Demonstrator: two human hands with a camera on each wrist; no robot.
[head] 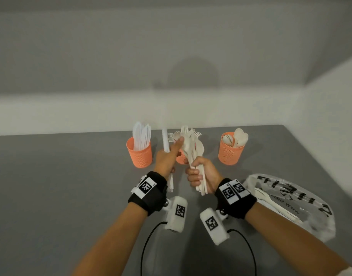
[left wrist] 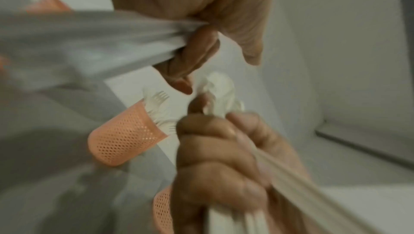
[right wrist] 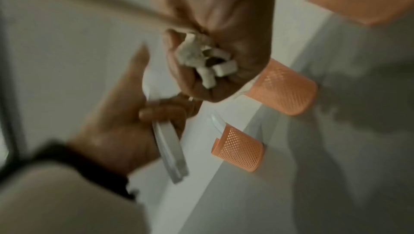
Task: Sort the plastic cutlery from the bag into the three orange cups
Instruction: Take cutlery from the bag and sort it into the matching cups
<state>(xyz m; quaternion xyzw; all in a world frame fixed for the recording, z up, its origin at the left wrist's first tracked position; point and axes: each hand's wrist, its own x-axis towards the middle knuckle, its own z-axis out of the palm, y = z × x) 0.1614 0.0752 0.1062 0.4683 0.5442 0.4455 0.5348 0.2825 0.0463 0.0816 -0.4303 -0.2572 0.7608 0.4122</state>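
forearms fill the foreground over the grey table [head: 51, 176]. to the right a plastic bag [head: 302, 198] is seen, some cutlery left inside. three orange cups [head: 139, 154] are lined up behind: knives left, forks middle, spoons right. a mixed bundle [head: 193, 154] is gripped upright, heads up, by the right hand [head: 199, 174]. knives [head: 165, 143] are held upright in the left hand [head: 167, 158], forefinger stretched to the bundle. sorting is midway; next, likely, knives dropped handle-first into the left cup.
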